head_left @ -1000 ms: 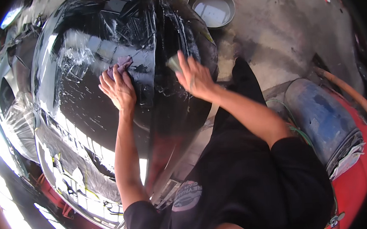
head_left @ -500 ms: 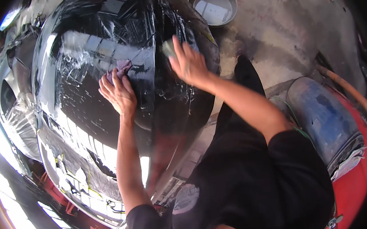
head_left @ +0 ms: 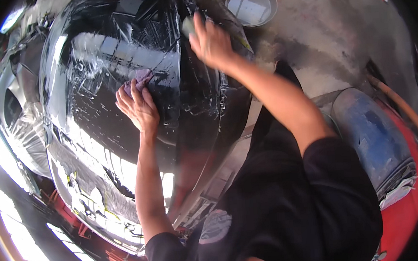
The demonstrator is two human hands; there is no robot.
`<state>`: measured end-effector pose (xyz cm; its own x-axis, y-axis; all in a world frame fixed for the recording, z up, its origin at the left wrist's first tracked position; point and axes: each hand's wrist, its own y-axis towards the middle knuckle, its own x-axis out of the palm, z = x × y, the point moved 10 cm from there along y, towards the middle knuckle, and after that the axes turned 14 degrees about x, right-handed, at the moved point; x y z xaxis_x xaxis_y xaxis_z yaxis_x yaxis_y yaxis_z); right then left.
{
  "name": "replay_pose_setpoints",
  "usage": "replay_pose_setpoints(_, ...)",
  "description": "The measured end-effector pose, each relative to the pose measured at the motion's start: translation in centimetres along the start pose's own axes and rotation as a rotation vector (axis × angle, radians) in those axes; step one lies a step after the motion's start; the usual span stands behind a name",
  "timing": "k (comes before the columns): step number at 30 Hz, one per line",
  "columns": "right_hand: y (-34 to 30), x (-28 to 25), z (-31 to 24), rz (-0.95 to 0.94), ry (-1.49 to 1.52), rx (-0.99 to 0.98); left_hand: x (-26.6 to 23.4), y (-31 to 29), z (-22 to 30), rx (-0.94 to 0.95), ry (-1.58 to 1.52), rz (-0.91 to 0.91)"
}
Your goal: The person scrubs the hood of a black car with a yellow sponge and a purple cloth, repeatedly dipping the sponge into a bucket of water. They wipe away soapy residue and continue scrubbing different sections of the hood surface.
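Observation:
A glossy black car panel [head_left: 106, 116], wet and streaked with whitish suds, curves away in front of me. Flat on its top, my left hand [head_left: 140, 108] presses a crumpled purple cloth [head_left: 140, 79] under its fingers. On the panel's right side, past a raised crease, my right hand [head_left: 212, 44] grips a small grey-green pad [head_left: 189, 27] against the wet surface. Motion smears that hand somewhat, and its palm hides part of the pad.
A round metal basin [head_left: 249, 4] of water stands on the stained concrete floor at the far right. Nearer, a scuffed blue drum [head_left: 372, 136] lies beside a red surface [head_left: 406, 218]. Crinkled plastic sheeting [head_left: 28, 138] covers something at left.
My right hand has slid farther away along the panel with the pad. My left hand stays on the cloth at nearly the same spot. The whole view has shifted slightly.

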<state>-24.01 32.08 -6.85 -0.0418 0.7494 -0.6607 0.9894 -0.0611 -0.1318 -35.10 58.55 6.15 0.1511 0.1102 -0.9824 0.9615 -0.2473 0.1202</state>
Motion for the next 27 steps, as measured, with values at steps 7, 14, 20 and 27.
replay_pose_setpoints(7, -9.8, 0.0, -2.1, -0.082, 0.044, -0.037, 0.2, -0.9, -0.8, -0.033, -0.027, -0.020)
replay_pose_setpoints(14, 2.3, 0.3, -0.9, -0.032, 0.049, -0.028, 0.4, -0.3, -0.5, -0.029, -0.045, -0.015)
replay_pose_setpoints(20, -3.0, 0.1, -1.2, 0.007, 0.040, -0.043, -0.3, -0.7, -0.6, -0.038, 0.022, -0.026)
replay_pose_setpoints(27, 3.2, 0.4, -0.1, 0.024, 0.085, -0.008, 0.3, 0.0, -0.6, -0.046, -0.026, -0.040)
